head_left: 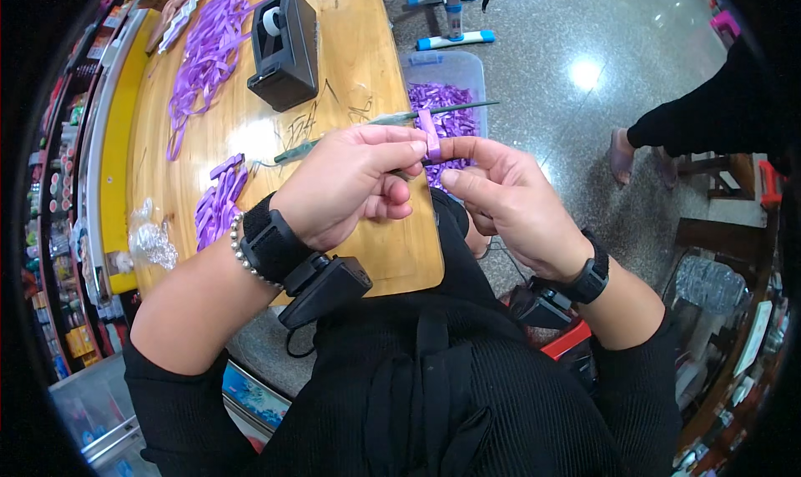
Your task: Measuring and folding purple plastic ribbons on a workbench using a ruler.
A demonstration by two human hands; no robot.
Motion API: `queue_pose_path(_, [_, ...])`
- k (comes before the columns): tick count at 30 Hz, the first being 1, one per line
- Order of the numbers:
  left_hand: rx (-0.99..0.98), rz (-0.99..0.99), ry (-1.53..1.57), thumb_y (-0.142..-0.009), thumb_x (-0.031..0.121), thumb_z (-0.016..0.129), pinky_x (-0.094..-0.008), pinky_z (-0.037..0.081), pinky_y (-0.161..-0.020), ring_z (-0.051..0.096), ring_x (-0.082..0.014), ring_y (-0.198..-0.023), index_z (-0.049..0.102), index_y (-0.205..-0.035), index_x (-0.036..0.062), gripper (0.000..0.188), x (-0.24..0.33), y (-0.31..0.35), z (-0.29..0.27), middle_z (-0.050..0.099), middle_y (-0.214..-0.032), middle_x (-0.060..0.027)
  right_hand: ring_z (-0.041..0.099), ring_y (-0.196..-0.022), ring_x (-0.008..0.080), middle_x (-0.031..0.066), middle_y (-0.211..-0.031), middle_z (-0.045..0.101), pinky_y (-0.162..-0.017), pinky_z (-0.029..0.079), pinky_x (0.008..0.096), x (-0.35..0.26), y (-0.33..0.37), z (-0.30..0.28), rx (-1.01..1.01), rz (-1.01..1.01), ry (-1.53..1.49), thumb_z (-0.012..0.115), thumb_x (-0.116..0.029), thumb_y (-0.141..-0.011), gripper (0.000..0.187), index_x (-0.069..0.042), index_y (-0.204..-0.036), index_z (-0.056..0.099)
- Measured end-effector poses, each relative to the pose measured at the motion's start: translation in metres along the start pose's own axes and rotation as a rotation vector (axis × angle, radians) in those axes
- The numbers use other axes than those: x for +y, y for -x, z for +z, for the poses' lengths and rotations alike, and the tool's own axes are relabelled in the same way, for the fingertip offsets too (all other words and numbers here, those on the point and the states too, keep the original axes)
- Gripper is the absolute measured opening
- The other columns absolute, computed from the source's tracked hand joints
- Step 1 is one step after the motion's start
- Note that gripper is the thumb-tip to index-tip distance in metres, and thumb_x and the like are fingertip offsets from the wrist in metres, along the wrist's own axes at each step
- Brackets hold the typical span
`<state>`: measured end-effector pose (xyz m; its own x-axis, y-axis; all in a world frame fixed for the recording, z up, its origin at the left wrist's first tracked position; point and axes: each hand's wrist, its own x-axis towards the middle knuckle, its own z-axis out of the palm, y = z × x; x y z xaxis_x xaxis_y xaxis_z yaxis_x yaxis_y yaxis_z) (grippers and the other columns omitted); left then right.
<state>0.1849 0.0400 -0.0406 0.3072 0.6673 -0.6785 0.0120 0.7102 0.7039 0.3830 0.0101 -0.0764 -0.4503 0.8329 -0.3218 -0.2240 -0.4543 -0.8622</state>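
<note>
A short piece of purple ribbon [430, 133] stands up between my two hands over the table's right edge. The thumb and fingers of my left hand [355, 173] pinch its lower end. My right hand [517, 198] is curled, with its index fingertip against the ribbon and its thumb just below. A long, thin, dark green pointed rod [467, 106] runs crosswise past the ribbon; part of it is hidden behind my left hand. What holds the rod up, I cannot tell.
On the wooden table [359, 27] are a black tape dispenser [288, 56], long purple ribbons [204, 52], a bundle of short ribbon pieces [221, 202] and crumpled clear plastic [150, 237]. A clear bin [463, 64] of purple pieces stands beyond the table's right edge. At right stands another person [692, 114].
</note>
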Motion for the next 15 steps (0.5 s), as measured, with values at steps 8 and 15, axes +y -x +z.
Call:
queue_pose_path(8, [-0.076,-0.027,0.060,-0.096,0.012,0.054,-0.0226,0.055,-0.055,0.058,-0.0060,-0.059,0.054,-0.122,0.0009,0.029,0.000,0.003,0.000,0.060,-0.084,-0.0027,0.040,-0.051,-0.0021,-0.0088,-0.067,0.051,-0.046,0.031,0.0150,-0.002,0.004,0.005,0.013,-0.022,-0.012,0.059,-0.014,-0.094,0.033,-0.001,-0.124,0.054])
queue_pose_path(15, [-0.103,-0.011,-0.017,-0.097,0.012,0.053,-0.0228,0.056,-0.056,0.062,-0.0080,-0.061,0.053,-0.123,0.0009,0.029,-0.002,0.001,0.000,0.063,-0.084,-0.0044,0.046,-0.055,-0.0012,-0.0074,-0.069,0.054,-0.049,0.035,0.0150,0.010,0.001,-0.003,-0.018,-0.132,0.071,0.059,-0.014,-0.095,0.035,0.001,-0.126,0.052])
